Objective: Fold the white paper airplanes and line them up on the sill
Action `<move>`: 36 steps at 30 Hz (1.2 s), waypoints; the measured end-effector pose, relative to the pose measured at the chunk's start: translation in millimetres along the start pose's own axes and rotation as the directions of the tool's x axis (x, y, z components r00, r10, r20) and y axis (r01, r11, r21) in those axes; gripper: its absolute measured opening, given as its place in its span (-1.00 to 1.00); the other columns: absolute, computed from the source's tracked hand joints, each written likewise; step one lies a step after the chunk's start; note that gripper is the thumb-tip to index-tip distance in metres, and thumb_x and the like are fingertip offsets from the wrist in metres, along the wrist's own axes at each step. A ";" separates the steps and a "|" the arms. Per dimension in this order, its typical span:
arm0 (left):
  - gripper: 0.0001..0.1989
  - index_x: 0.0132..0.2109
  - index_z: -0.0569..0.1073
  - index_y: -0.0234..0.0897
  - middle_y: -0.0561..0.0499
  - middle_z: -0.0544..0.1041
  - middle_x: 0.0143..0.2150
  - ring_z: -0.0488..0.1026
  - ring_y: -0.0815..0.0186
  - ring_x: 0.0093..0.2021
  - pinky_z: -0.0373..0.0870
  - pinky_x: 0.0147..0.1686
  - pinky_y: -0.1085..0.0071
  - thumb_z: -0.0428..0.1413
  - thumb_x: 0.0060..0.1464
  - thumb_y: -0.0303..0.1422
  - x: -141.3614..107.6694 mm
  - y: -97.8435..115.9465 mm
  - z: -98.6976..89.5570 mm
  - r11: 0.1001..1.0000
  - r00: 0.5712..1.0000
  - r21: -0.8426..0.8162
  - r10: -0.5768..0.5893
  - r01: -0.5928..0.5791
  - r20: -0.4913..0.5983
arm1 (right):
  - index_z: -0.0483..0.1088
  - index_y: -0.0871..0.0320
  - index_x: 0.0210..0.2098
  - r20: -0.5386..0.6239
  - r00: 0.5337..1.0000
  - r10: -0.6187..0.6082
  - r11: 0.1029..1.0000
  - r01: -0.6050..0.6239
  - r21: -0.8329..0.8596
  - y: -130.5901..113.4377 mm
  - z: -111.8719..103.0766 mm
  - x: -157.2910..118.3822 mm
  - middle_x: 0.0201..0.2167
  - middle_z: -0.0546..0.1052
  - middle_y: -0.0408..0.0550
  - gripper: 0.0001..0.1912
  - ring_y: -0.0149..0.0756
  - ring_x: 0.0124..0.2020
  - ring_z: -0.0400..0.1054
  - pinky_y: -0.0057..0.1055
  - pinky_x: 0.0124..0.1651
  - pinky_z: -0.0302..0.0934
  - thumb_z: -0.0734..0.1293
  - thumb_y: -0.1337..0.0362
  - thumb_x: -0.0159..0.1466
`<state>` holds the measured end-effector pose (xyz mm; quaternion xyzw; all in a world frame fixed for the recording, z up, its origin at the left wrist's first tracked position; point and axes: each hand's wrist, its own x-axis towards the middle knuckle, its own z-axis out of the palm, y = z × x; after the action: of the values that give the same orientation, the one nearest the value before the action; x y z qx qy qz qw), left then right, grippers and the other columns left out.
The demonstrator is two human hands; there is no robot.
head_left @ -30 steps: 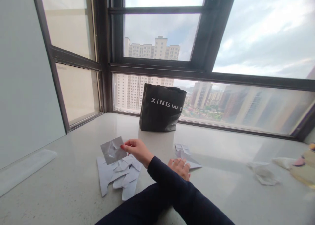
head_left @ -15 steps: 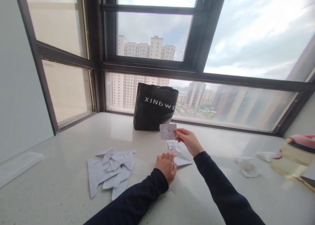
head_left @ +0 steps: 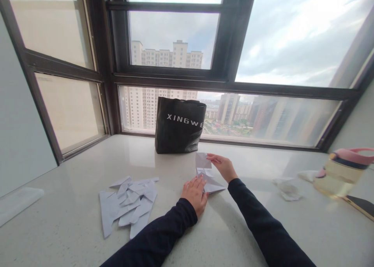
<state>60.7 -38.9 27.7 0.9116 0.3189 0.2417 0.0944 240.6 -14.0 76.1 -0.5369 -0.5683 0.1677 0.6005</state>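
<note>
My right hand pinches the right edge of a small square piece of paper, held up over the counter in front of the black bag. My left hand rests palm down, fingers stretched out and touching the left side of a folded white paper with a pointed corner to the right. Between that folded paper and the held piece, more creased white paper shows in part. To the left of my left hand lies a loose pile of folded paper pieces.
A black bag with white lettering stands by the window. To the right are a crumpled tissue, a bottle with a pink lid and a phone. A long whitish translucent object lies at the far left of the pale counter.
My right hand has lowered the small paper toward the folded paper, and the paper's angle has turned. My left hand stays on the folded paper. The view has shifted slightly right.
</note>
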 end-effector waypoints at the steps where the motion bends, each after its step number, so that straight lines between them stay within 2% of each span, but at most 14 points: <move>1: -0.57 0.09 0.18 -0.25 -0.03 0.12 0.17 0.02 0.22 0.14 -0.01 0.07 0.18 -0.16 0.05 -0.29 -0.2 0.1 0.4 1.000 1.000 0.000 0.003 -0.003 0.004 | 0.43 0.15 -0.54 -0.005 1.000 -0.003 1.000 0.003 -0.015 2.1 -0.1 -0.1 -0.27 0.50 -0.03 -0.84 -0.23 -0.18 0.35 -0.27 -0.03 0.14 0.33 0.18 -0.08; 6: -0.56 0.10 0.16 -0.23 -0.02 0.11 0.18 0.01 0.20 0.15 -0.01 0.07 0.13 -0.17 0.06 -0.26 -1.1 0.8 0.2 1.000 1.000 -0.004 0.008 -0.008 0.023 | 0.45 0.19 -0.46 -0.055 0.998 0.030 0.998 -0.033 -0.054 13.6 -5.5 -0.8 -0.31 0.51 0.01 -0.75 -0.24 -0.23 0.37 -0.29 -0.09 0.18 0.31 0.15 -0.08; 10: -0.54 0.12 0.14 -0.23 -0.01 0.08 0.19 -0.02 0.20 0.16 -0.02 0.07 0.11 -0.18 0.07 -0.23 -1.8 0.7 -0.7 0.999 0.998 -0.009 0.048 -0.048 0.047 | 0.43 0.25 -0.47 -0.141 0.985 0.098 0.991 -0.110 -0.076 21.4 -11.0 0.1 -0.51 0.52 0.00 -0.64 -0.26 -0.43 0.38 -0.33 -0.30 0.25 0.34 0.07 -0.13; 15: -0.54 0.13 0.12 -0.21 -0.01 0.05 0.20 -0.03 0.17 0.16 -0.04 0.06 0.05 -0.19 0.08 -0.21 -3.3 0.4 0.2 0.997 0.994 0.000 0.078 -0.079 0.076 | 0.42 0.28 -0.47 -0.230 0.955 0.187 0.968 -0.220 -0.125 25.5 -10.7 1.6 -0.70 0.42 -0.11 -0.58 -0.41 -0.69 0.23 -0.43 -0.59 0.17 0.29 0.01 -0.10; 20: -0.56 0.09 0.17 -0.22 -0.07 0.18 0.14 0.02 0.16 0.14 -0.10 0.07 0.01 -0.21 0.09 -0.19 -5.1 1.8 1.0 0.996 0.991 0.032 0.082 -0.086 0.103 | 0.41 0.29 -0.48 -0.242 0.935 0.259 0.923 -0.313 -0.224 34.5 -5.3 -3.8 -0.78 0.33 -0.19 -0.63 -0.47 -0.78 0.13 -0.47 -0.67 0.10 0.28 0.06 -0.08; 25: -0.59 0.06 0.22 -0.21 -0.08 0.21 0.12 0.06 0.16 0.13 -0.09 0.06 0.02 -0.20 0.09 -0.19 -5.4 2.2 1.4 0.995 0.991 0.045 0.088 -0.093 0.101 | 0.41 0.26 -0.43 -0.237 0.924 0.300 0.850 -0.371 -0.373 43.7 -0.6 -8.8 -0.76 0.35 -0.20 -0.71 -0.46 -0.76 0.18 -0.50 -0.63 0.11 0.27 0.15 -0.02; 28: -0.58 0.06 0.22 -0.21 -0.09 0.20 0.13 0.07 0.15 0.12 -0.07 0.06 0.03 -0.21 0.09 -0.19 -5.5 2.3 1.4 0.994 0.991 0.051 0.089 -0.094 0.096 | 0.40 0.23 -0.39 -0.233 0.924 0.303 0.789 -0.380 -0.483 44.6 3.5 -9.6 -0.72 0.38 -0.18 -0.76 -0.42 -0.67 0.26 -0.50 -0.56 0.13 0.27 0.20 0.00; 32: -0.59 0.05 0.23 -0.20 -0.09 0.21 0.12 0.08 0.14 0.11 -0.05 0.05 0.04 -0.20 0.09 -0.19 -5.8 2.3 1.8 0.993 0.992 0.063 0.091 -0.097 0.087 | 0.38 0.18 -0.33 -0.213 0.937 0.279 0.697 -0.350 -0.626 40.7 9.8 -11.4 -0.56 0.45 -0.11 -0.80 -0.34 -0.46 0.34 -0.48 -0.40 0.14 0.26 0.28 0.03; 36: -0.58 0.05 0.23 -0.21 -0.09 0.21 0.12 0.09 0.13 0.10 -0.03 0.04 0.04 -0.20 0.08 -0.18 -5.7 2.0 2.6 0.993 0.992 0.065 0.094 -0.099 0.080 | 0.33 0.11 -0.26 -0.158 0.948 0.276 0.609 -0.299 -0.735 33.6 15.9 -15.2 -0.48 0.46 -0.09 -0.79 -0.29 -0.36 0.35 -0.44 -0.32 0.10 0.21 0.31 0.09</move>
<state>59.2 -44.0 23.9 0.9373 0.2785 0.1997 0.0635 236.0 -6.7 36.8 -0.8224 -0.4842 0.0048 0.2986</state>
